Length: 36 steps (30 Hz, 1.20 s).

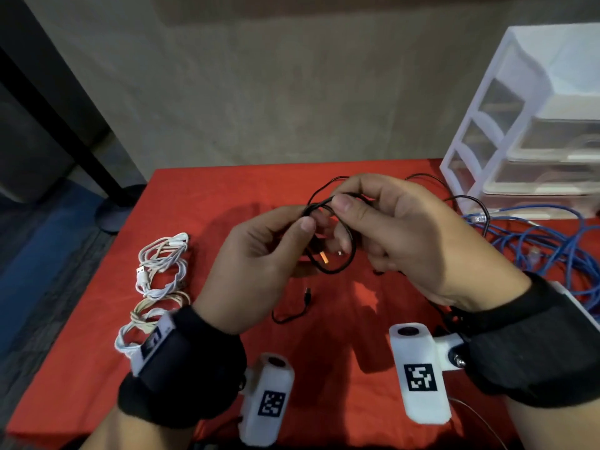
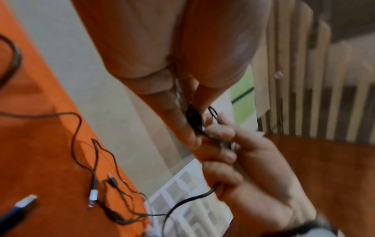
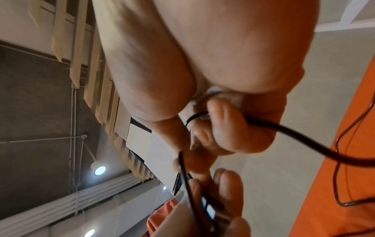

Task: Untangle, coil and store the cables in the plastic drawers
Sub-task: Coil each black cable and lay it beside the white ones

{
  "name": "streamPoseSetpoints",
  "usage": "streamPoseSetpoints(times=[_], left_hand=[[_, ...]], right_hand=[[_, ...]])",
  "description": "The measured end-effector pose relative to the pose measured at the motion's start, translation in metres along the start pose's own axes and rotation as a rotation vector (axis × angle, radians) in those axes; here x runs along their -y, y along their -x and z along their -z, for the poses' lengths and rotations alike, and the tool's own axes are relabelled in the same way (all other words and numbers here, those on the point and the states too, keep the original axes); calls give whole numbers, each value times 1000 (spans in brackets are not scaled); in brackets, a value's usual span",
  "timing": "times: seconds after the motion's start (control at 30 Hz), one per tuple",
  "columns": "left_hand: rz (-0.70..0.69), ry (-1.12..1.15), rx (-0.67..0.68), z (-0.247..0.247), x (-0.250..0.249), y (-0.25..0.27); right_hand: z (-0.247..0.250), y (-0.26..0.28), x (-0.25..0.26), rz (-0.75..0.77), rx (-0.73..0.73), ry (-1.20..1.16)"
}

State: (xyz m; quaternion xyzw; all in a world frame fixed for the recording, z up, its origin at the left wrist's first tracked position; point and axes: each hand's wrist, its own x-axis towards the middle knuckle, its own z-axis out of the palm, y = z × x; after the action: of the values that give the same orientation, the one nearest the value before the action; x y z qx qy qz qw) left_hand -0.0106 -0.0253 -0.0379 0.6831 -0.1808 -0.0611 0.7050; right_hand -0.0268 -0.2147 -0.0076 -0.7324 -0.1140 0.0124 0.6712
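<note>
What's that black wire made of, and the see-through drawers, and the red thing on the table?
Black cable: looks like smooth rubbery plastic; it bends into loops, with a metal-looking plug tip. Drawers: hard plastic, white frame with cloudy see-through fronts, slightly shiny. Red cover: probably cloth; matte, with soft wrinkles.

Plastic drawers [image 1: 532,125] cut off at right; contents perhaps cables.

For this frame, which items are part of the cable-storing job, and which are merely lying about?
Part of the job:
left hand and right hand, both gripping the black cable
white cables
blue cable
plastic drawers

Lying about:
red tablecloth
black stand on the floor
</note>
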Motion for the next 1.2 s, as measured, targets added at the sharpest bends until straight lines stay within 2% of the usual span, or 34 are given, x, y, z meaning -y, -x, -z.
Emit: streamPoseSetpoints(times=[0.1, 0.13, 0.17, 0.2, 0.3, 0.33, 0.4, 0.5, 0.57, 0.7, 0.77, 0.9, 0.97, 1.03, 1.1, 1.2], left_hand=[[-175, -351, -74, 5, 11, -4], [-203, -430, -85, 7, 15, -5], [-184, -413, -80, 8, 15, -5], [-122, -290, -53, 8, 13, -4], [162, 295, 124, 7, -6, 0], [233, 398, 146, 6, -13, 1], [316, 434, 133, 4, -21, 0], [351, 329, 169, 0, -22, 0], [362, 320, 187, 0, -20, 1], [273, 472, 0, -10, -18, 0], [261, 592, -83, -19, -19, 0], [297, 827, -95, -10, -28, -3], [279, 859, -120, 1, -31, -7], [192, 844, -192, 10, -31, -11], [86, 766, -238, 16, -27, -15], [-57, 330, -317, 20, -18, -15]], right_hand=[[1, 0, -1, 17, 11, 23], [2, -1, -1, 24, -6, 35], [2, -2, -2, 32, -31, 47], [3, -2, -2, 38, -62, 57], [6, -4, -2, 65, -133, 80], [7, -4, -1, 85, -124, 75], [5, -4, 1, 126, -70, 87], [-2, -5, -2, 149, -13, 104], [-4, -6, -4, 148, -32, 83], [-8, -7, -4, 134, -114, -23], [-13, -9, -7, 129, -132, 3], [-14, -14, -19, 55, -121, 128], [-13, -13, -23, -11, -107, 219], [-15, -10, -25, -28, -60, 396], [-27, -5, -22, 4, 56, 582], [-47, 5, -14, 84, 232, 749]])
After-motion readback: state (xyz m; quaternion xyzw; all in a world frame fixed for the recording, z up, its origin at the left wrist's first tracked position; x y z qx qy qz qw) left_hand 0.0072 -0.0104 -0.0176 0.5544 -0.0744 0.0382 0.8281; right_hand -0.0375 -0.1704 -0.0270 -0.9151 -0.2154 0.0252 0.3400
